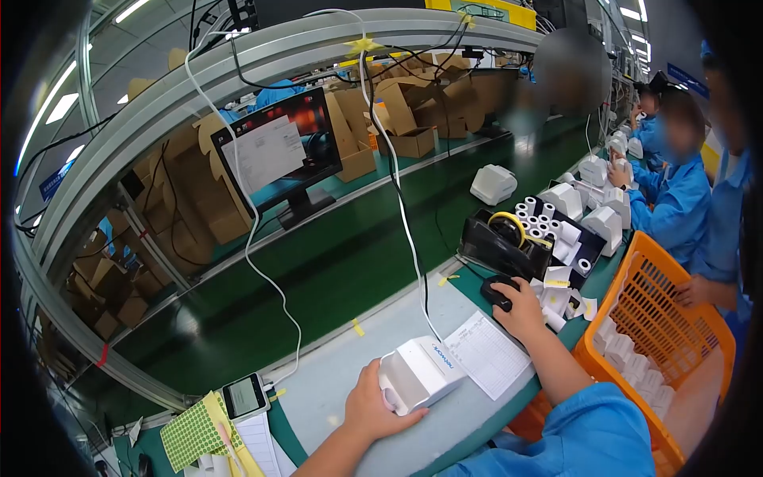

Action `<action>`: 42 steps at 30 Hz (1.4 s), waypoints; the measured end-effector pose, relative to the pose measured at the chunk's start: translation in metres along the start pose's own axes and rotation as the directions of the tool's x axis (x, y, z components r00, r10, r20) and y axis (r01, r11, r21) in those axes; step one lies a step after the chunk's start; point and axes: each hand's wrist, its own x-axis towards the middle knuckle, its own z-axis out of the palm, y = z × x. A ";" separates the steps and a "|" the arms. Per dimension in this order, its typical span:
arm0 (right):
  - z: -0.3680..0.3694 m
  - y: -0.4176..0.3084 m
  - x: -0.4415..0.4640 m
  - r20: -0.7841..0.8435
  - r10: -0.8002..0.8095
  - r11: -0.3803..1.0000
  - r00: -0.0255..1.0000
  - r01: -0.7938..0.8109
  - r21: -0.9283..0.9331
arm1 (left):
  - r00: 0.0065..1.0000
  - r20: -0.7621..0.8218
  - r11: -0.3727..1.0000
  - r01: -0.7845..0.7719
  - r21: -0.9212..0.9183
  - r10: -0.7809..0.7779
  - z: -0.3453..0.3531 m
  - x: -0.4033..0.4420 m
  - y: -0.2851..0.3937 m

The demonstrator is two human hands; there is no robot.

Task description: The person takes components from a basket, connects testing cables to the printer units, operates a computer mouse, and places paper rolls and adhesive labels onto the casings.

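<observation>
A white boxy device [421, 372] with blue lettering sits on the pale mat [318, 397], a cable running up from it. My left hand [381, 405] grips its near left side, fingers wrapped round the edge. On the right, my right hand [520, 310] rests over a black computer mouse [498, 292], fingers curled on it. Between the two hands lies a printed form [489, 355] with a table on it. A monitor [278, 147] stands lit behind the green bench, showing a pale window.
A black tray holds white paper rolls [536, 222], beside a black tape dispenser [505, 242]. More white devices [493, 184] stand beyond. An orange basket [660, 318] is at the right, near co-workers in blue. A handheld terminal [244, 396] and green-dotted sheets [191, 433] lie at left.
</observation>
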 end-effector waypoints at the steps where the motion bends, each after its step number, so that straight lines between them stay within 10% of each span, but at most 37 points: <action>1: 0.001 0.001 0.000 -0.004 -0.005 1.000 1.000 0.005 -0.008 | 1.000 0.001 1.000 -0.001 0.003 0.001 0.000 0.000 0.000; 20: -0.001 -0.003 0.002 0.042 0.045 0.999 0.998 -0.044 -0.020 | 0.998 0.001 0.996 -0.064 -0.060 0.065 -0.001 0.001 -0.008; 23: -0.005 -0.010 -0.003 -0.168 -0.251 0.951 0.953 0.210 -0.229 | 0.996 0.047 0.989 -0.074 -0.126 0.081 -0.004 0.001 -0.003; 26: -0.031 -0.039 -0.013 -0.175 -0.501 0.827 0.847 0.529 0.191 | 0.996 0.046 0.983 -0.074 -0.169 0.083 -0.001 0.006 -0.010; 29: -0.051 -0.082 -0.023 0.159 -0.775 0.580 0.611 0.590 0.562 | 0.993 0.055 0.979 -0.096 -0.177 0.108 -0.001 0.009 -0.012; 42: -0.034 -0.097 -0.007 0.438 -0.770 0.631 0.464 0.449 0.633 | 0.982 0.112 0.950 -0.117 -0.288 0.155 0.001 0.012 -0.018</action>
